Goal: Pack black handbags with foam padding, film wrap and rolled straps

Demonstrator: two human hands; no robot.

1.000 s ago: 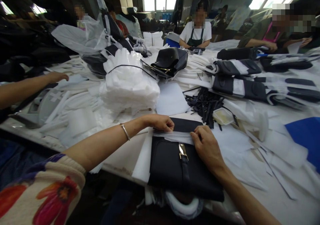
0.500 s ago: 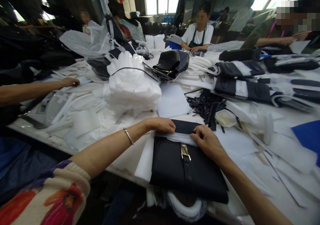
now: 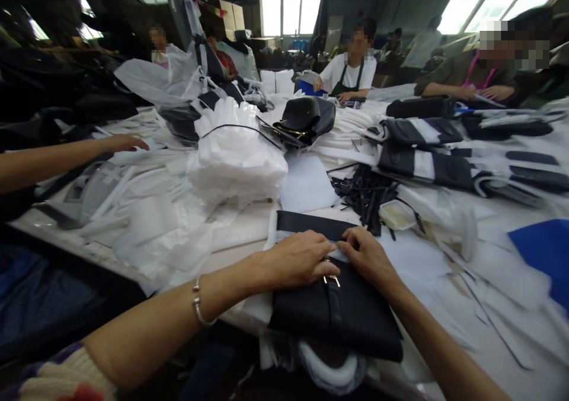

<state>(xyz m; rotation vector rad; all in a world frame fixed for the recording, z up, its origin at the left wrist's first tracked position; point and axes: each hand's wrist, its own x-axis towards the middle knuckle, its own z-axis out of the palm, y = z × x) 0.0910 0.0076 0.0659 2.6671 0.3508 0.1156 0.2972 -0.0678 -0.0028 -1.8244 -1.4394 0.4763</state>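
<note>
A black bag (image 3: 306, 306) lies flat at the table edge in front of me, with a gold buckle (image 3: 331, 280) on its strap. Across its upper part runs a thin white wrapping strip (image 3: 341, 256), largely covered by my hands. My left hand (image 3: 302, 260) lies over the strip and the top of the buckle, its fingers stretched towards the right. At the strip's right side, my right hand (image 3: 364, 252) has its thumb and fingers pinched on the white material. The fingertips of both hands are close together. A white-wrapped handle (image 3: 331, 371) hangs below the bag.
Beyond the bag sit a bundle of white wrapping (image 3: 237, 158), a white sheet (image 3: 306, 181) and a heap of black straps (image 3: 367, 193). Wrapped black bags (image 3: 427, 164) lie to the right. A co-worker's hand (image 3: 127, 144) reaches in from the left; other people work opposite.
My left hand has moved right along the strip, from its left end to over the buckle, and its fingers have straightened. My right hand stays at nearly the same spot.
</note>
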